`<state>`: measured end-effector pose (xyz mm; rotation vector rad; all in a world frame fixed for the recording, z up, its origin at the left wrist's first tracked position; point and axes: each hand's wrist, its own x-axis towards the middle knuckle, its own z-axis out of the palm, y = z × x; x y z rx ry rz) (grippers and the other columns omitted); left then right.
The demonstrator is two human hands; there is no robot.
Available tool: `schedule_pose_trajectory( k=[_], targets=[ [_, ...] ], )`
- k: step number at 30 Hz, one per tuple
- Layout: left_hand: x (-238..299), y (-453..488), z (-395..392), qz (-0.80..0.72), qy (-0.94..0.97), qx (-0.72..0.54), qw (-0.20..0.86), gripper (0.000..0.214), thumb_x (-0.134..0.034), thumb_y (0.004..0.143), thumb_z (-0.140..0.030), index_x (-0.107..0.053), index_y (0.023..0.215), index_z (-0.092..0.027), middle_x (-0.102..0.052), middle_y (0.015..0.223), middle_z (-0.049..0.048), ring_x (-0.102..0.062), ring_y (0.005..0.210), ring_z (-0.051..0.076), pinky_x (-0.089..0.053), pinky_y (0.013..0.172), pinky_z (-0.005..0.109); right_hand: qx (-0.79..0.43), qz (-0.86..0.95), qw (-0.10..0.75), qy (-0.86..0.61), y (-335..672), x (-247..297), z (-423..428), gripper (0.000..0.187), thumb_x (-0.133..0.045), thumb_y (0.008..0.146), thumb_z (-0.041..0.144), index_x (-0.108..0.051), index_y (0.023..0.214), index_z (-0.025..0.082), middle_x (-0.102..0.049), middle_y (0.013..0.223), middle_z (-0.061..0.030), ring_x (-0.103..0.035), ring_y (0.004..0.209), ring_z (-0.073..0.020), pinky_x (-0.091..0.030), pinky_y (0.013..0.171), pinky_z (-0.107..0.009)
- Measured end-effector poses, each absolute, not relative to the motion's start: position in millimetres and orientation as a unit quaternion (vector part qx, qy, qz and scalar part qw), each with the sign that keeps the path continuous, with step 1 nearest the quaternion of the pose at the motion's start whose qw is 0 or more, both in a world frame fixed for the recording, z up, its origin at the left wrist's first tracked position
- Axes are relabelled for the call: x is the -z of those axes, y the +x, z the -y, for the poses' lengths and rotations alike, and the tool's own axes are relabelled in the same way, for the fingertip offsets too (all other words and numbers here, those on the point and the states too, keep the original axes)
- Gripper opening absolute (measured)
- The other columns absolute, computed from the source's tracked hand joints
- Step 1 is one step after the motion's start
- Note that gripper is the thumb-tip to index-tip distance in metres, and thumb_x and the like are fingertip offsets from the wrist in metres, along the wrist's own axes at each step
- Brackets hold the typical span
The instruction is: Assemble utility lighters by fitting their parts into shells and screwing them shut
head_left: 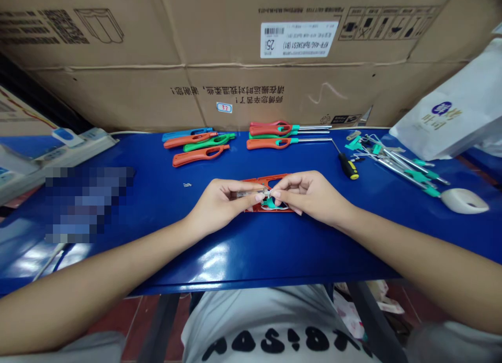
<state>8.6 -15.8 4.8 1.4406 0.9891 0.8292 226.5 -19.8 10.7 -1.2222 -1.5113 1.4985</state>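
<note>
At the middle of the blue table, my left hand (221, 203) is closed with thumb and fingers around a clear lighter fuel tank (243, 194). My right hand (311, 193) pinches at the tank's right end, where a small whitish part shows between the fingertips. What exactly it grips there is mostly covered by the fingers. Beneath both hands lie orange lighter handle shells (274, 178), partly hidden. A green trigger piece (269, 202) and a white wire (276, 208) show just below the fingertips.
Lighter handles (200, 155) lie at back left, and lighters with metal tubes (290, 142) at back centre. Tiny screws (187, 185) sit left; a screwdriver (348, 167) and a tube pile (408, 169) right. A cardboard wall (149, 101) stands behind, a white bag (451, 106) far right.
</note>
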Motion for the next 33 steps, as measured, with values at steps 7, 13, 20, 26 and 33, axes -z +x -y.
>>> schedule_pose_trajectory(
  k=[7, 13, 20, 26, 33],
  targets=[
    [-8.9, 8.0, 14.0, -0.423, 0.610, -0.345, 0.574, 0.033, -0.084, 0.077, -0.033, -0.081, 0.105, -0.016, -0.081, 0.098, 0.0077, -0.071, 0.069, 0.013, -0.058, 0.066, 0.023, -0.563, 0.590, 0.342, -0.467, 226.4, -15.3, 17.3, 0.032, -0.082, 0.073, 0.045, -0.073, 0.076, 0.015, -0.072, 0.069, -0.0030, -0.047, 0.044, -0.0055, -0.038, 0.044, -0.023],
    [-9.1, 8.7, 13.6, -0.430, 0.607, -0.337, 0.577, 0.036, -0.086, 0.075, -0.035, -0.081, 0.106, -0.016, -0.081, 0.097, 0.0087, -0.073, 0.072, 0.016, -0.059, 0.067, 0.025, -0.554, 0.600, 0.339, -0.467, 226.8, -12.4, 15.7, 0.036, -0.079, 0.077, 0.050, -0.073, 0.074, 0.015, -0.071, 0.067, -0.0028, -0.047, 0.044, -0.0060, -0.037, 0.045, -0.023],
    [-7.0, 8.5, 13.7, -0.411, 0.617, -0.335, 0.582, 0.035, -0.085, 0.077, -0.033, -0.080, 0.107, -0.017, -0.080, 0.106, 0.0087, -0.075, 0.082, 0.017, -0.059, 0.070, 0.024, -0.559, 0.606, 0.322, -0.466, 228.6, -8.6, 14.2, 0.037, -0.081, 0.075, 0.050, -0.073, 0.075, 0.014, -0.072, 0.068, -0.0030, -0.046, 0.043, -0.0056, -0.035, 0.044, -0.023],
    [-6.5, 7.6, 12.6, -0.418, 0.604, -0.348, 0.582, 0.034, -0.086, 0.074, -0.033, -0.081, 0.104, -0.016, -0.081, 0.096, 0.0075, -0.070, 0.067, 0.012, -0.057, 0.062, 0.020, -0.562, 0.597, 0.333, -0.467, 228.7, -10.2, 14.1, 0.036, -0.078, 0.076, 0.049, -0.072, 0.074, 0.014, -0.071, 0.067, -0.0024, -0.048, 0.046, -0.0060, -0.037, 0.046, -0.022],
    [-6.5, 9.0, 13.8, -0.435, 0.590, -0.360, 0.577, 0.033, -0.087, 0.073, -0.034, -0.082, 0.101, -0.016, -0.081, 0.088, 0.0067, -0.067, 0.062, 0.010, -0.056, 0.059, 0.020, -0.571, 0.591, 0.357, -0.444, 228.6, -7.0, 14.9, 0.034, -0.080, 0.073, 0.046, -0.071, 0.080, 0.015, -0.069, 0.069, -0.0018, -0.058, 0.060, -0.0103, -0.044, 0.057, -0.024]
  ],
)
